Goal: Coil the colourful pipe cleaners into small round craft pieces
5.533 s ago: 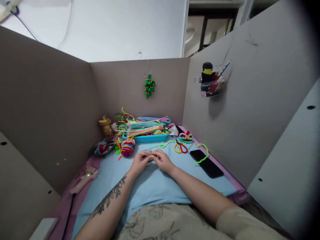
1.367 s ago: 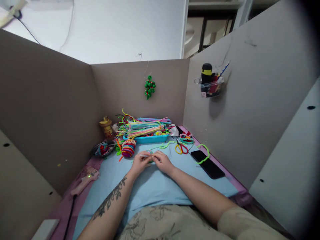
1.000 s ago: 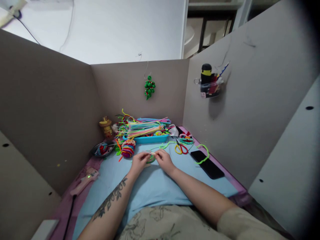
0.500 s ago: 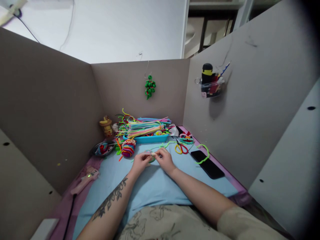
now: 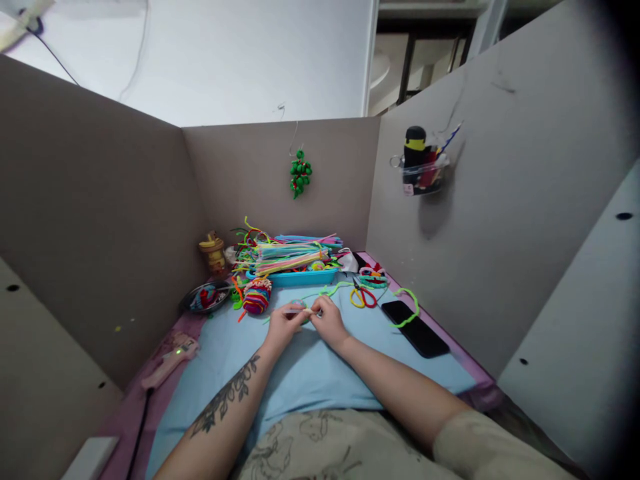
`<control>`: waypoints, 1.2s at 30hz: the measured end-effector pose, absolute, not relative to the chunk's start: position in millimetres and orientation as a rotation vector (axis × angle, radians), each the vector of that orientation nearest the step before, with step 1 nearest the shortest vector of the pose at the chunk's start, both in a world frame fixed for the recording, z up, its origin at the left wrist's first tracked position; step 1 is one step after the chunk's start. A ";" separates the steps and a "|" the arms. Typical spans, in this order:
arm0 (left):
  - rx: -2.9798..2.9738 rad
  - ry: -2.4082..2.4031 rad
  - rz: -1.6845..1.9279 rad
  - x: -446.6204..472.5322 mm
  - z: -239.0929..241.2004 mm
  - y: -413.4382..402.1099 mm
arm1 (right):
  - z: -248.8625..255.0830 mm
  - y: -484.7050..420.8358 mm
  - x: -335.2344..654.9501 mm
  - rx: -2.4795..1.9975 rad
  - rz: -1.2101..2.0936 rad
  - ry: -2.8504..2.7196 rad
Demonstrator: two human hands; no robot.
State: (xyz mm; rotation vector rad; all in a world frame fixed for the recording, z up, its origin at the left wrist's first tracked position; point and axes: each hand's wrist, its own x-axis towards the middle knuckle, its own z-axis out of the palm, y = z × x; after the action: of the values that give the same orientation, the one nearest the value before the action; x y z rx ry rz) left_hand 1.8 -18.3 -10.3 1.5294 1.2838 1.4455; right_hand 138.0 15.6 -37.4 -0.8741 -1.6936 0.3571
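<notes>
My left hand (image 5: 284, 322) and my right hand (image 5: 330, 320) meet over the blue cloth (image 5: 300, 373), fingertips almost touching. Both are closed in a pinch on a small pale piece (image 5: 307, 311), too small to name. Just behind the fingers is a round, pale, partly see-through thing (image 5: 299, 304), mostly covered by my left hand. A light green pipe cleaner (image 5: 340, 285) lies beyond my right hand, near scissors (image 5: 363, 297) with yellow and red handles. To the left of my hands sits a striped, multicoloured bundle (image 5: 257, 297).
At the back, a blue tray (image 5: 305, 278) carries a heap of pipe cleaners (image 5: 295, 257). A black phone (image 5: 417, 330) lies right, a green pipe cleaner across it. Left are a pink glue gun (image 5: 173, 363) and a dark bowl (image 5: 205, 298). Grey panels (image 5: 280, 143) enclose the table.
My left hand has shifted slightly right and its fingers have changed position around the pale piece. The right hand's grip has tilted a little; the round thing behind shows more.
</notes>
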 end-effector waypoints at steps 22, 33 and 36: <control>1.519 1.183 1.390 -9.3 -5.7 -16.3 | -33.7 17.1 149.1 -0.709 0.371 -2.017; 1.343 1.218 1.582 0.0 -19.0 -8.2 | -27.9 13.9 142.4 -0.859 -0.246 -2.085; 1.292 1.193 1.596 0.6 -23.0 -5.4 | -25.8 13.1 139.5 -0.899 -0.340 -2.093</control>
State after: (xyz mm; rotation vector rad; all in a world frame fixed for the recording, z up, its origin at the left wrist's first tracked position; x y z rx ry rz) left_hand 0.6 -5.4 -23.0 1.2925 1.1932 1.5961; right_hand 139.5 13.1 -25.8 -0.8987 -2.0932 -0.3396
